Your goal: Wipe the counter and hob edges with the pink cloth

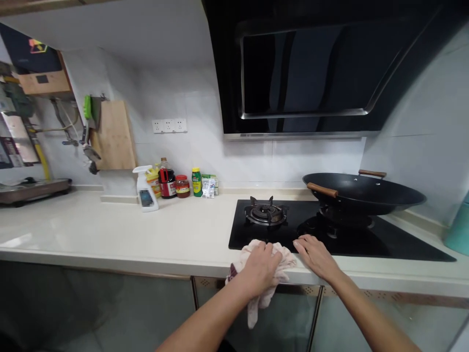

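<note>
My left hand is closed on a pale pink cloth at the front edge of the black glass gas cooktop. Part of the cloth hangs down over the counter's edge, and a dark patch shows on its left side. My right hand lies with fingers stretched out at the cooktop's front rim, holding nothing. Just behind my left hand is the bare left burner. A large black wok with wooden handles sits on the right burner.
A white spray bottle, a dark sauce bottle, a red-lidded jar and a green bottle stand along the wall. The black range hood overhangs the cooktop. A cutting board hangs at the left.
</note>
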`<state>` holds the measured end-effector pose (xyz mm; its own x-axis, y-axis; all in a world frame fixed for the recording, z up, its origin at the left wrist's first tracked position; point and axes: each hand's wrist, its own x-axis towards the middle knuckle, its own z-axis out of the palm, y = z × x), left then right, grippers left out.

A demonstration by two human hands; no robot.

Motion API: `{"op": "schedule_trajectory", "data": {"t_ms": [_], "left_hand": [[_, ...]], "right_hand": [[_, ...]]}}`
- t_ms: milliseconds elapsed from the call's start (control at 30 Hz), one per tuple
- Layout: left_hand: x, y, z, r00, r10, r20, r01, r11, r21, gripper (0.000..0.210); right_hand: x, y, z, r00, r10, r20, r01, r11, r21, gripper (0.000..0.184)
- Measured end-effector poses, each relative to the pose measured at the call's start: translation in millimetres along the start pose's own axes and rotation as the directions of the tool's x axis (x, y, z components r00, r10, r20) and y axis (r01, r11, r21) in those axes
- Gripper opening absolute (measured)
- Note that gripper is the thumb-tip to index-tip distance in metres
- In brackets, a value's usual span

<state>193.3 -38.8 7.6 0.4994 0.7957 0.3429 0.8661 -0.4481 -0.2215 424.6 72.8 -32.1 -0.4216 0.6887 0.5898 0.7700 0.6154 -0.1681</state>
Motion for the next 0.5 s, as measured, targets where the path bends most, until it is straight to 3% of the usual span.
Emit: {"op": "schedule_trajectory", "data": {"t_ms": [200,333,400,500], "left_hand": [[19.9,43.8,15.5,0.999,-0.013,-0.037,0.013,1.0,0.0,0.044],[48.3,72.0,26.6,0.998,-0.049,-0.029,0.049,0.999,-0.003,0.051],[55.3,79.8,33.9,0.997,-0.068,-0.026,0.068,0.998,0.01,0.058],[50.1,81.4,41.8,0.995,-0.078,-0.054,0.08,0.997,0.024,0.057]], "right_hand": [[-0.5,8.6,2.2,0.998,0.038,0.058,-0.042,0.997,0.066,0.055],[0.2,20.5,4.6,0.981,0.178,0.082,-0.193,0.952,0.238,0.064],[0.3,26.3,5.5,0.965,0.243,0.095,-0.261,0.913,0.313,0.068],[0.5,31.3,6.2,0.962,0.242,0.125,-0.271,0.899,0.345,0.069]]}}
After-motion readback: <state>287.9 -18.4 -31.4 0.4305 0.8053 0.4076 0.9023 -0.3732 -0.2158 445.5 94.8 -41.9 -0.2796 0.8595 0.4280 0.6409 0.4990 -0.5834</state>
